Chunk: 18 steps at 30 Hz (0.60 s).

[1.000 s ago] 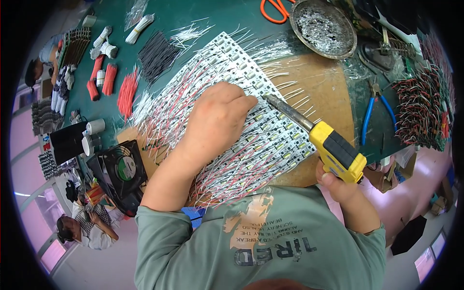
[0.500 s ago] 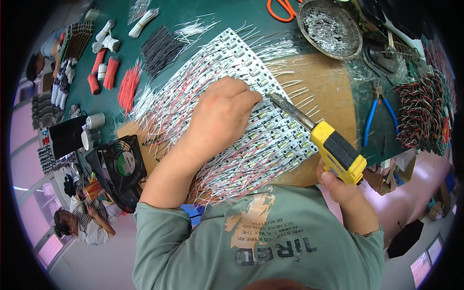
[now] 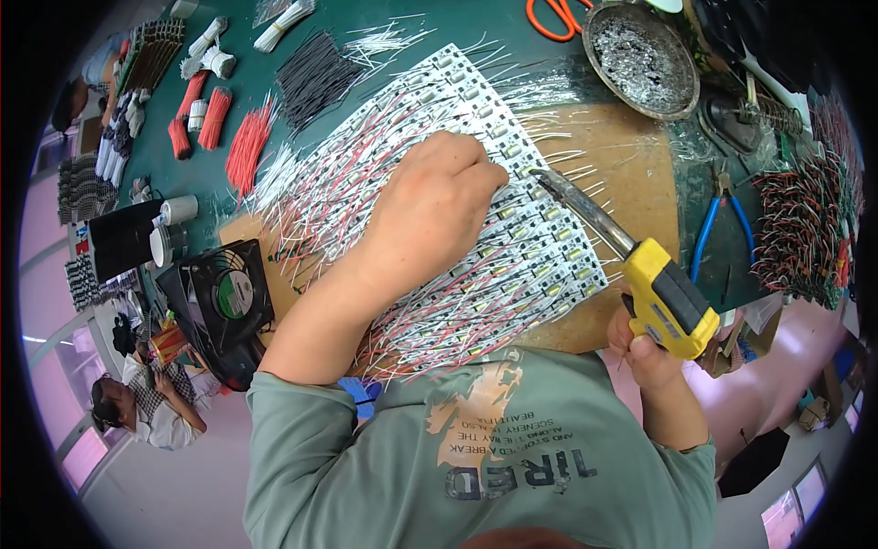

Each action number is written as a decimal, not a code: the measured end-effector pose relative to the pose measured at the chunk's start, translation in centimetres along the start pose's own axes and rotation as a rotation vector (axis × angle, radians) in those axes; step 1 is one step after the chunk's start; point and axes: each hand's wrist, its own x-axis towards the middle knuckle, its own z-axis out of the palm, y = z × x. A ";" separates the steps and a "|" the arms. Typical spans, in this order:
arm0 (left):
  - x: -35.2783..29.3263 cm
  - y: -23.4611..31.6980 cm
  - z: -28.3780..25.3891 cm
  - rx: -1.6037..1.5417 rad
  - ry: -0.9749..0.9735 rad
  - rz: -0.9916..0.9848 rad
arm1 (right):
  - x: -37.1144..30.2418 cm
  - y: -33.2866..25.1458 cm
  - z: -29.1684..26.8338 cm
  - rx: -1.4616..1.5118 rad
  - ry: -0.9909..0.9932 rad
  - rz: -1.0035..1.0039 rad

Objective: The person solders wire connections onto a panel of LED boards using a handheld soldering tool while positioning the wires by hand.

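A sheet of white circuit boards (image 3: 485,105) lies in front of me, crowded with small parts and thin red and white wires (image 3: 320,197). Over its middle, my left hand (image 3: 439,197) is closed, thumb and forefinger pinched close to the board; whatever they hold is hidden. My right hand (image 3: 645,349) is wrapped round a yellow and black soldering gun (image 3: 672,297). Its long metal tip slants up and left, ending at the boards just right of my left fingertips; contact cannot be told.
A brown board (image 3: 631,165) lies under the sheet. Beyond are a metal bowl of solder scraps (image 3: 640,64), orange-handled scissors (image 3: 556,18), blue-handled pliers (image 3: 718,220) and a wired bundle (image 3: 800,220). To the left are black wires (image 3: 315,80), red wires (image 3: 247,146) and a fan (image 3: 224,297). Another person (image 3: 151,403) sits lower left.
The whole view has shifted slightly. The soldering gun's body has swung a little to the right and toward me, its tip staying near my left fingertips. My left hand keeps its pinch over the boards.
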 end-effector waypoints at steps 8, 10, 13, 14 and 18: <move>-0.5 1.3 -0.3 -0.074 0.020 0.065 | -1.4 0.5 -0.7 -0.086 0.002 -0.036; -0.6 1.2 -0.1 -0.084 -0.030 0.069 | -1.6 0.6 -0.9 -0.137 -0.045 -0.047; -0.6 1.3 -0.1 -0.068 -0.046 0.061 | -1.9 0.8 -0.9 -0.167 -0.062 -0.049; -0.6 1.3 0.0 -0.070 -0.047 0.062 | -1.9 0.9 -0.9 -0.166 -0.060 -0.048; -0.5 1.3 0.1 -0.059 -0.063 0.064 | -1.9 1.0 -1.0 -0.151 -0.040 0.016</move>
